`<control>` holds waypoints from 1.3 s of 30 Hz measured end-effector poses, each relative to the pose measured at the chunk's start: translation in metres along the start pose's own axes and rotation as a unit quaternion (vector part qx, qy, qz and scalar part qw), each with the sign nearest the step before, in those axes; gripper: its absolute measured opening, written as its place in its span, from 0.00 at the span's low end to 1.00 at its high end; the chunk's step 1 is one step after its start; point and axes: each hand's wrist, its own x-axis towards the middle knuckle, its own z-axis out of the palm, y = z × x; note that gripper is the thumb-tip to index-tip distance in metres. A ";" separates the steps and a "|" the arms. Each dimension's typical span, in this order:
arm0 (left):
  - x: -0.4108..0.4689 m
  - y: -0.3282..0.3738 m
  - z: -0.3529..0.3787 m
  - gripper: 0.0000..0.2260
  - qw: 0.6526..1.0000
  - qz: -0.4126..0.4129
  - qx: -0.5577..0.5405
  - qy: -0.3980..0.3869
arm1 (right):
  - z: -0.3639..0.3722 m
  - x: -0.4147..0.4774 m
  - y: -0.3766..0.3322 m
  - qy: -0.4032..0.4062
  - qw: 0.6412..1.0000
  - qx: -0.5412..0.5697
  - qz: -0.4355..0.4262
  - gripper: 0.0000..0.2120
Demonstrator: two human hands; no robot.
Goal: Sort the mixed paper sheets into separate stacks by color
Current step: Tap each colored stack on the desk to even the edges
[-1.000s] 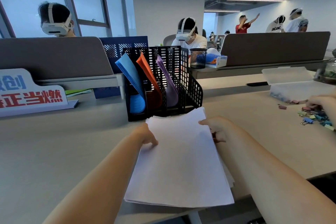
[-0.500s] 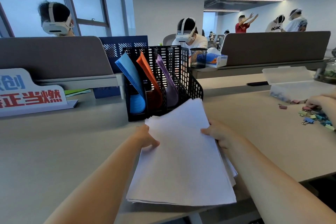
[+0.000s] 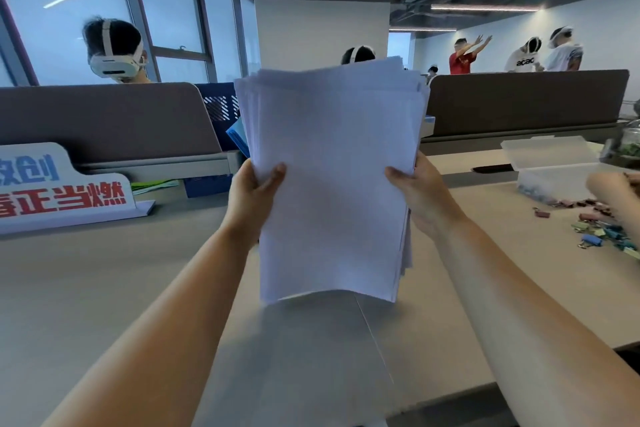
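White paper stack (image 3: 332,177): half a second ago it lay flat on the table (image 3: 104,288). Now it stands upright between both hands, close before the camera, with its lower edge near the table; touching or not, I cannot tell. The upper edges are stepped and uneven, so the upright hold is probably for tapping the sheets level.
Left hand (image 3: 254,191): the grip pinches the left edge, thumb in front, fingers hidden behind.
Right hand (image 3: 419,198): the grip pinches the right edge in the same manner, so the sheets do not fan out.
Blue sheets (image 3: 238,135): only a corner shows behind the stack, apart from the white.
Binder clips (image 3: 595,232): scattered at the far right beside a clear box (image 3: 550,163), well apart from the paper.
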 end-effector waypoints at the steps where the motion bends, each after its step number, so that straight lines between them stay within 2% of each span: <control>1: 0.001 0.001 -0.002 0.06 1.000 -0.002 -0.006 -0.004 | 0.003 0.002 -0.002 0.003 1.000 0.010 -0.006 0.19; 4: 0.004 0.004 -0.007 0.05 0.999 -0.012 -0.034 -0.013 | 0.009 0.006 -0.005 0.019 0.999 0.024 -0.015 0.29; 6: 0.008 0.009 -0.008 0.08 0.999 -0.006 -0.045 -0.011 | 0.012 0.011 -0.010 0.039 0.998 0.025 -0.035 0.30; 11: 0.016 0.030 -0.001 0.10 0.998 0.033 -0.051 -0.008 | 0.018 0.021 -0.026 0.078 0.992 0.001 -0.101 0.20; 14: 0.018 0.037 0.004 0.06 0.997 0.053 -0.050 0.018 | 0.021 0.025 -0.032 0.081 0.991 -0.016 -0.107 0.08; 16: 0.019 0.042 0.007 0.04 0.997 0.055 -0.041 0.031 | 0.025 0.028 -0.038 0.090 0.991 -0.011 -0.103 0.05; 21: 0.024 0.051 0.009 0.08 0.994 0.068 -0.010 0.087 | 0.027 0.046 -0.046 0.164 0.979 -0.057 -0.109 0.17; 24: 0.026 0.057 0.012 0.10 0.995 0.044 -0.009 0.091 | 0.027 0.046 -0.045 0.170 0.981 -0.055 -0.076 0.25; 27: 0.029 0.066 0.016 0.14 0.995 0.021 -0.017 0.099 | 0.031 0.049 -0.050 0.161 0.983 -0.051 -0.067 0.17; 32: 0.032 0.078 0.017 0.19 0.990 -0.021 -0.053 0.126 | 0.038 0.055 -0.068 0.163 0.983 -0.069 -0.052 0.26; 36: 0.036 0.080 0.015 0.22 0.989 -0.033 -0.063 0.130 | 0.039 0.060 -0.069 0.205 0.977 -0.048 -0.035 0.25; 39: 0.039 0.084 0.016 0.18 0.990 -0.031 -0.038 0.136 | 0.039 0.064 -0.068 0.224 0.973 -0.047 -0.023 0.22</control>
